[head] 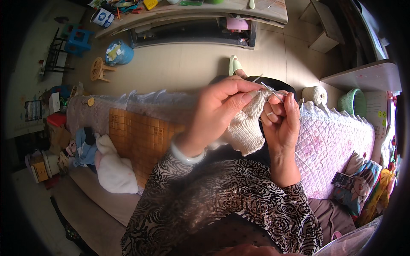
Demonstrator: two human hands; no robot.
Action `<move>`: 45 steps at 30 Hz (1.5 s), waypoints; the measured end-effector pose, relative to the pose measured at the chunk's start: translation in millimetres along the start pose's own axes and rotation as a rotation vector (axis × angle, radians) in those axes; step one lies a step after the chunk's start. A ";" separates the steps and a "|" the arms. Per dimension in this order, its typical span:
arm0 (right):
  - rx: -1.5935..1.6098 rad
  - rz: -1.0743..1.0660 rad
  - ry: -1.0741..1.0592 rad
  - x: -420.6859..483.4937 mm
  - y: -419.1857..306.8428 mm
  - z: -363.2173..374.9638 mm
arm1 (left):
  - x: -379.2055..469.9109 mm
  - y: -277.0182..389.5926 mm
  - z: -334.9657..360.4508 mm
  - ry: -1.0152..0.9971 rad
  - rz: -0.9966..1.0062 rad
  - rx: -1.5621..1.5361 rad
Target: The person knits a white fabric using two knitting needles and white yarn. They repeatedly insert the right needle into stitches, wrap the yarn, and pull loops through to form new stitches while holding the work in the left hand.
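A piece of cream knitted fabric [246, 131] hangs between my two hands above my lap. My left hand [217, 105], with a white bangle [187, 156] at the wrist, pinches the fabric's upper edge between thumb and fingers. My right hand [280, 118] wears a ring and holds a thin metal knitting needle [272, 91] at the fabric's top right corner. A second needle tip [258, 77] pokes out above my left fingers; its length is hidden behind them. Pale yarn [306, 163] trails beside my right wrist over the quilted cover.
A cone of cream yarn [315, 95] stands at the seat's front edge near a green basket [352, 101]. On the pink quilted cover [323, 144], a phone [342, 180] lies on a cushion at right. A white plush cloth [115, 166] and a bamboo mat [141, 137] lie at left.
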State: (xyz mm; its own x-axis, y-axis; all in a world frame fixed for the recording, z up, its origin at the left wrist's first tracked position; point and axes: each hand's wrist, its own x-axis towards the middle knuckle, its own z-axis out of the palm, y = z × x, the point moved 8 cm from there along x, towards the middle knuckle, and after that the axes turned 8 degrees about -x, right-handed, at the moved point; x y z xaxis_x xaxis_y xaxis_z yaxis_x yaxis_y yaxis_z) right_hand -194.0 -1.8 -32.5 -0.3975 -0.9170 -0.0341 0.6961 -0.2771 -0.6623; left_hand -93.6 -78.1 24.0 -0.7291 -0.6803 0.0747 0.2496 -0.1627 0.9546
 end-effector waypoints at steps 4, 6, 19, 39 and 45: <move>-0.073 -0.013 -0.032 -1.8 -3.1 -3.4 | 0.9 -5.6 -1.8 0.023 -0.015 -0.103; -0.236 -0.107 -0.075 -4.2 -11.8 -2.0 | 0.8 -5.5 -3.1 0.005 -0.016 -0.081; -1.044 -0.525 -0.107 -13.9 -44.7 11.5 | -1.1 -18.2 -9.1 0.108 -0.132 -0.192; -1.373 -0.832 0.049 -23.3 -50.8 21.3 | -8.9 -11.7 14.4 0.222 0.295 0.400; -1.402 -0.704 -0.062 -4.8 -64.5 8.3 | -15.5 -19.7 31.9 0.130 0.253 0.473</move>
State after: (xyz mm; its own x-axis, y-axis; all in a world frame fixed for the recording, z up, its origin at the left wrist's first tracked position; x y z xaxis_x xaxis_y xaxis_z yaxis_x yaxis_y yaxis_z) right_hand -232.1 18.0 16.5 -0.3414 -0.7429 0.5758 -0.7144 -0.1930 -0.6726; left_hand -107.6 -41.5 13.2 -0.5910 -0.7442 0.3114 0.0715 0.3361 0.9391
